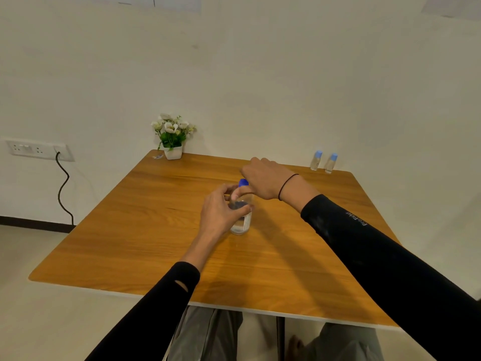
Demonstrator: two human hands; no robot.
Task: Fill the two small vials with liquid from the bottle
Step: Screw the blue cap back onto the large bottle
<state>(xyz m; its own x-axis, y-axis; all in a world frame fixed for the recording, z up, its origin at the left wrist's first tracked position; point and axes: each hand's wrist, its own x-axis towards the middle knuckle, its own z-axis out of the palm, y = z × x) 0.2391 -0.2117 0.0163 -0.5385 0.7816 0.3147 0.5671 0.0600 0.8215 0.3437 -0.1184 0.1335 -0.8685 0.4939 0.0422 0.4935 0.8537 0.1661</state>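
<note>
Both hands work on the bottle [241,220]: left hand [221,212] clamped around its body to steady it, right hand [263,178] closed on the blue cap [243,182], probably to unscrew it

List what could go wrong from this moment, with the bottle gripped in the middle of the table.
1. The right hand is at the blue cap; if the left hand has a loose grip, the bottle may twist or tip and spill.
2. The two vials stand near the table's far right edge; a reaching sleeve might knock them off.
</note>
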